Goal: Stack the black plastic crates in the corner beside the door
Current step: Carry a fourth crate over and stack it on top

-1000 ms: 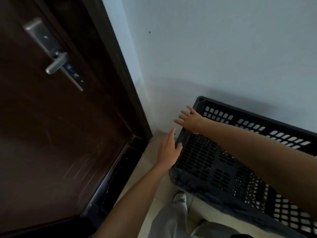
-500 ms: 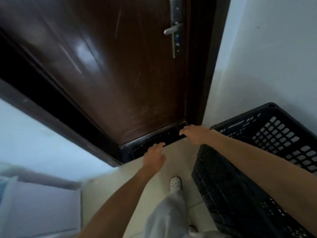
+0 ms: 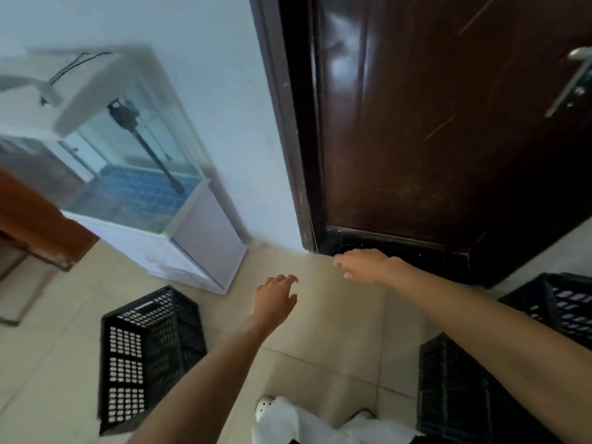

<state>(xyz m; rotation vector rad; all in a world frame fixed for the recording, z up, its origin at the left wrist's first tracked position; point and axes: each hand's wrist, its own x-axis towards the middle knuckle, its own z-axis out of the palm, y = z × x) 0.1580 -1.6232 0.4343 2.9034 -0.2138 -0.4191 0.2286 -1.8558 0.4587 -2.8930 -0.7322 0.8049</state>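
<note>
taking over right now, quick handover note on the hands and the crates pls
Hands: the left hand and the right hand are both open and empty, the right one near the foot of the door.
Done: the corner crate sits to the right of the door.
Left: the loose crate lies on the floor by the fish tank, untouched. Carry it over and stack it on the corner crate.

A home entryway: dark wooden door [image 3: 448, 123], tiled floor [image 3: 336, 331], fish tank [image 3: 134, 161] on white cabinet.
</note>
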